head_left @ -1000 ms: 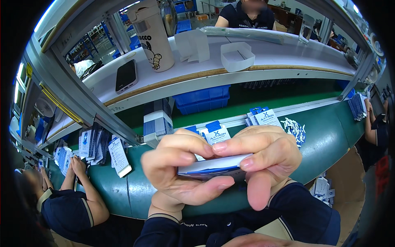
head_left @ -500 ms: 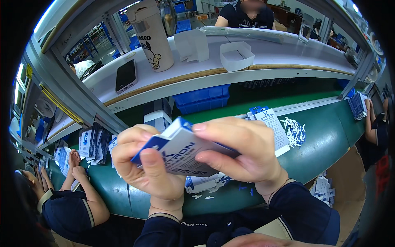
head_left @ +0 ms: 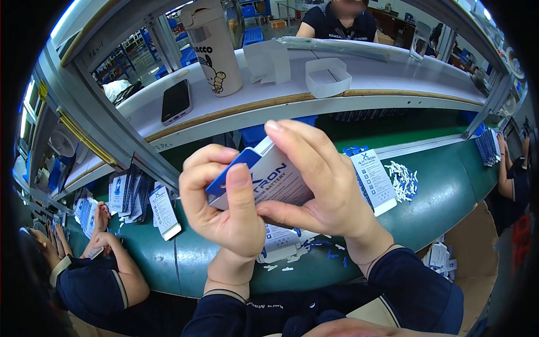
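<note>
At frame centre, a tilted blue-and-white carton (head_left: 282, 189) is gripped by the left hand (head_left: 234, 216) and the right hand (head_left: 331, 194).

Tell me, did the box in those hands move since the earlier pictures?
Yes, the box moved up in the picture, closer to the shelf's front edge, which stays fixed.

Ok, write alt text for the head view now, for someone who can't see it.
A person's left hand and right hand hold a blue and white box, tilted, above a green bench. More boxes and small white bits lie on it; beyond, a phone and a cup sit on a shelf.
</note>
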A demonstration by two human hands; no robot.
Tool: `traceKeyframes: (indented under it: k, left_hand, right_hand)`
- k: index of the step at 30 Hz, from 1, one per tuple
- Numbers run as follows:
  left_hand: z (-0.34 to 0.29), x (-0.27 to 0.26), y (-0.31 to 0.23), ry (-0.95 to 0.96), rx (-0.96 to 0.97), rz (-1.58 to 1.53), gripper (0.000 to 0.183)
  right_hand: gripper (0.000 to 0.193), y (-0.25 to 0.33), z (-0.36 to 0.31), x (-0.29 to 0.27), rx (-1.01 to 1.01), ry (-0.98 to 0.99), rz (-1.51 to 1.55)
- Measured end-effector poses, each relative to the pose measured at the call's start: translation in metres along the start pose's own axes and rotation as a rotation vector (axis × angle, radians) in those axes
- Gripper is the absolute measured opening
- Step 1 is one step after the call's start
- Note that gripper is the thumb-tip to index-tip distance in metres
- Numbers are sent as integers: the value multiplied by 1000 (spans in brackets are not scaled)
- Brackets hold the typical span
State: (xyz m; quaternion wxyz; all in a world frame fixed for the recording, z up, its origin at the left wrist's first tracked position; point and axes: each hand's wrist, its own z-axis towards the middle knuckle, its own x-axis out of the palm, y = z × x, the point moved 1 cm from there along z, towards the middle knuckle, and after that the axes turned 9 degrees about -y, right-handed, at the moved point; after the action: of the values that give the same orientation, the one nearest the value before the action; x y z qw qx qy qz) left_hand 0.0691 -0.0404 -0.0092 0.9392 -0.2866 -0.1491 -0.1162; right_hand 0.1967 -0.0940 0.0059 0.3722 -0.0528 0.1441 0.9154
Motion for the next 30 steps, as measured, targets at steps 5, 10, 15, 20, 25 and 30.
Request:
traceKeyframes:
  k: [5, 10, 15, 20, 25, 30]
  left_hand:
    - [3, 7, 15, 263, -183, -75, 15]
    - [0, 18, 26, 741, -467, 53, 47]
    - [0, 4, 55, 1284, -366, 931, 72]
    - [2, -11, 100, 1489, -359, 1242, 76]
    - [-5, -10, 132, 1678, -536, 1441, 75]
    - [-19, -7, 150, 1785, -581, 1459, 77]
  right_hand:
    - [91, -5, -1, -6, 114, 57, -150]
    - [92, -21, -7, -18, 346, 332, -304]
    - [80, -64, -31, -35, 663, 709, -607]
    - [87, -116, -40, -42, 1100, 899, -877]
    - [91, -136, -49, -43, 1190, 974, -998]
    - [92, -138, -51, -40, 1208, 979, -997]
